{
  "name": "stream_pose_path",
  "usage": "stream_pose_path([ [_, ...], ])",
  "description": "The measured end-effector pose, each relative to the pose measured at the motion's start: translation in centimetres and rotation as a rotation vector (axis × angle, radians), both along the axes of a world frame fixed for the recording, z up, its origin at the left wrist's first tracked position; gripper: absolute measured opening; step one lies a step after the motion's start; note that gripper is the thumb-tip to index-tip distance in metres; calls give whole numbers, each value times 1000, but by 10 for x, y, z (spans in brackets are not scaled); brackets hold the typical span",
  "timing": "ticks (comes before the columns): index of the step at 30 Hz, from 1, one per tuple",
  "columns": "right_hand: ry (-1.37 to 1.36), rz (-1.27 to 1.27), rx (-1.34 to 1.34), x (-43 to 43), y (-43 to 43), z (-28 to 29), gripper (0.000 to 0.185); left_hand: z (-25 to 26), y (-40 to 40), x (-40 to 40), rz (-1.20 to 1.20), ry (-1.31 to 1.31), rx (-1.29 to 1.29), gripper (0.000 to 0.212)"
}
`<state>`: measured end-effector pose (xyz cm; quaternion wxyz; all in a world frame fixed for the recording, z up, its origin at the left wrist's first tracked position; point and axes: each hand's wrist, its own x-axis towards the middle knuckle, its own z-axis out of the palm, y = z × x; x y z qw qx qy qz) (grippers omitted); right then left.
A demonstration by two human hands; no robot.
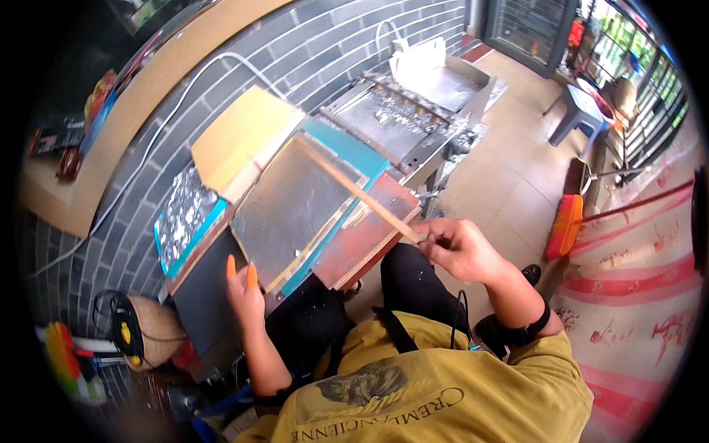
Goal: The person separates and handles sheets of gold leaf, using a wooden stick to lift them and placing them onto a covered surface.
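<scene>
My right hand [464, 250] pinches one end of a long, thin wooden strip [360, 194]. The strip slants across a dark grey, worn sheet [299, 202] on top of a stack. Near the sheet's lower left corner is my left hand [246, 293], orange covers on two fingertips, fingers apart and nothing visible in it. Whether it touches the sheet's edge I cannot tell. Beneath the sheet lie yellowish layers and a turquoise board [346, 144]. A reddish-brown board [368, 232] juts out on the right. A tan sheet [246, 144] with cut corners leans at the back left.
Crumpled silver foil [191, 216] covers a turquoise-edged board at left. Behind the stack stands a metal machine [388, 119] strewn with foil scraps, against a grey brick wall [327, 39]. An orange broom [565, 227] and a plastic stool [581, 113] stand at right.
</scene>
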<state>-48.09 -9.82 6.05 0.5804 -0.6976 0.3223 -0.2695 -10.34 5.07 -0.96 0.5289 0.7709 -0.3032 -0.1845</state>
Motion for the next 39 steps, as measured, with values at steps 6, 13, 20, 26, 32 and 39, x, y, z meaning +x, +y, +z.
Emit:
stream_pose_path([
  [6,19,-51,52,-10,17,-7,28,-4,-1,-2,-2,-69,-29,56],
  [13,214,-33,-190,-3,32,3,13,11,-5,-17,43,-531,104,56],
  [20,311,-179,-148,-19,38,6,26,50,-43,-41,-181,-785,-5,53],
  [26,313,-211,-58,-27,47,5,28,58,-91,-84,-476,-907,-47,54],
  [32,226,-310,65,-53,43,10,27,40,-110,-97,-569,-971,-10,53],
  [39,185,-157,217,-91,38,32,33,35,-114,-96,-580,-952,24,52],
])
